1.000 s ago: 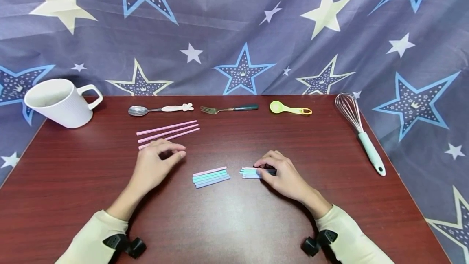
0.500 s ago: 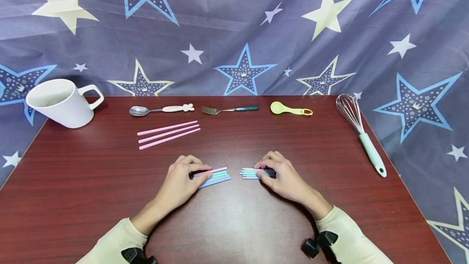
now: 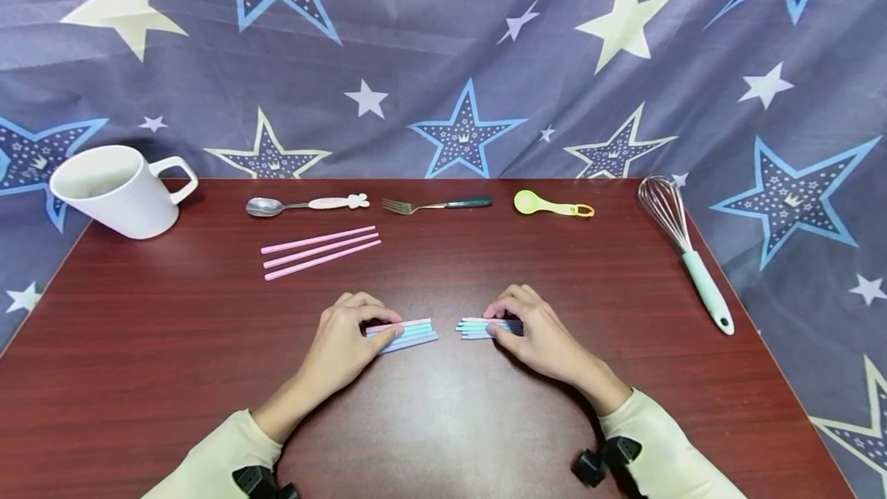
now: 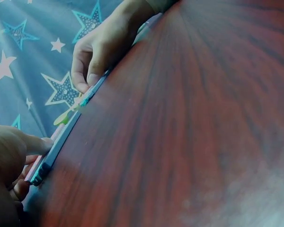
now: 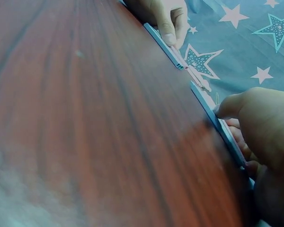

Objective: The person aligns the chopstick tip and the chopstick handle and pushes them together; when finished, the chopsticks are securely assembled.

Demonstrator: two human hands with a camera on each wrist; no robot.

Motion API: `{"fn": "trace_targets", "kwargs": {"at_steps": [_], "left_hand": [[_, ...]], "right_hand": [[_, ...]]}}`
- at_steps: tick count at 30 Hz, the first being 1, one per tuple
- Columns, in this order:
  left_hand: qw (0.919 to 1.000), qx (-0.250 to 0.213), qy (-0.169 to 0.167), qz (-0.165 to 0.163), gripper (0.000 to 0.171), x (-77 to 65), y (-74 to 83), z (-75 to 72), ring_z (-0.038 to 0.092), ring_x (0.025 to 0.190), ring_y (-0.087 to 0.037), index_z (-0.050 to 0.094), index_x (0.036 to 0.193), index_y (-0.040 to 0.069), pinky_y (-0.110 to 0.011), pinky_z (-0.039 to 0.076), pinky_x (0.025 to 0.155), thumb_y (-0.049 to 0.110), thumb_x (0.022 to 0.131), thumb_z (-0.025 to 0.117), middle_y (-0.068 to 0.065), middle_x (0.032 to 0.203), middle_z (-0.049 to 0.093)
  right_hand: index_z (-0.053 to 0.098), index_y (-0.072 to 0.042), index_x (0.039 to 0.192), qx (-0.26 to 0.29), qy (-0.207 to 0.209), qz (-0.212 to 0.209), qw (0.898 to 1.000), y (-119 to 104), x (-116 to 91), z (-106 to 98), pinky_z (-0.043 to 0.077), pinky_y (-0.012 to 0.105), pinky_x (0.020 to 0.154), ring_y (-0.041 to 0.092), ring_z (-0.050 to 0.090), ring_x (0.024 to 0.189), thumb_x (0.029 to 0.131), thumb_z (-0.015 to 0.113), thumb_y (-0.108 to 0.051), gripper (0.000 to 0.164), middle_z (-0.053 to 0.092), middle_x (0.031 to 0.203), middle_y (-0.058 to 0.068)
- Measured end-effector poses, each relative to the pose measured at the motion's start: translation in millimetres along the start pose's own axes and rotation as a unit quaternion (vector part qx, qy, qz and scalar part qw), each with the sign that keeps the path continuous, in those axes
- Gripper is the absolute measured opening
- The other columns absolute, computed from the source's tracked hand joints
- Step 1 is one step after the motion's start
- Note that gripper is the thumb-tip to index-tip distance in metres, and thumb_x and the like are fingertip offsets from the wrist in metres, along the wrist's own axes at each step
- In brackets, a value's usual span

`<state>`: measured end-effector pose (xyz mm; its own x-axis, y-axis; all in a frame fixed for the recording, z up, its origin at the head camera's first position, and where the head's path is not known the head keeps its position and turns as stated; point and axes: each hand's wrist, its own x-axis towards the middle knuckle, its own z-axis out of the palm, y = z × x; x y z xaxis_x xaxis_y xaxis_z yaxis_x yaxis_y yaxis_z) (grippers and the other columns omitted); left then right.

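In the head view my left hand (image 3: 344,341) holds a row of short pastel sticks (image 3: 419,333), pink, teal and blue, lying side by side on the table. Its thumb lies along the near side and the fingers reach the far side. Across a small gap, my right hand (image 3: 543,333) grips a second row of thin sticks (image 3: 474,328), pale and light blue; the palm hides their right ends. Both wrist views show the rows almost end to end, the left row (image 5: 163,46) and the right row (image 5: 206,101) low on the tabletop.
Three longer pink sticks (image 3: 322,252) lie back left. Behind them are a spoon (image 3: 266,207), a fork (image 3: 402,207) and a yellow-green measuring spoon (image 3: 530,202). A white mug (image 3: 132,195) stands far left, a whisk (image 3: 703,287) far right. A starry cloth (image 3: 409,37) hangs behind the table.
My left hand has come right and toward me from beside the long pink sticks and taken hold of the left row. My right hand has stayed on its row.
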<state>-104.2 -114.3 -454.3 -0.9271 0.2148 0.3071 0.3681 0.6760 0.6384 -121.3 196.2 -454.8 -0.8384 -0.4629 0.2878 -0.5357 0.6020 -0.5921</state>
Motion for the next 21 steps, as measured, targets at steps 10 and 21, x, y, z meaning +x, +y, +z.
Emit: {"fn": "trace_targets", "kwargs": {"at_steps": [10,21], "left_hand": [[0.9998,-0.009,0.015,0.002,0.011,-0.2,-0.7,1.5,0.062,0.085,-0.01,0.082,0.087,0.022,-0.031,0.046,0.076,0.023,0.079,0.09,0.01,0.086,0.073],[0.9993,-0.019,0.028,0.013,0.009,0.5,-1.9,0.6,0.068,0.09,-0.01,0.081,0.088,0.022,-0.031,0.051,0.078,0.02,0.082,0.088,0.01,0.089,0.074]], "right_hand": [[0.073,-0.016,0.094,0.005,0.01,0.006,1.0,0.3,0.3,3.0,0.045,0.026,0.076,0.008,0.052,0.089,0.088,0.079,-0.011,0.01,0.063,0.09,-0.009],[0.073,-0.012,0.094,-0.005,0.012,-0.015,1.0,0.5,-0.1,2.7,0.046,0.027,0.077,0.009,0.055,0.09,0.096,0.073,-0.016,0.005,0.066,0.093,-0.007]]}}
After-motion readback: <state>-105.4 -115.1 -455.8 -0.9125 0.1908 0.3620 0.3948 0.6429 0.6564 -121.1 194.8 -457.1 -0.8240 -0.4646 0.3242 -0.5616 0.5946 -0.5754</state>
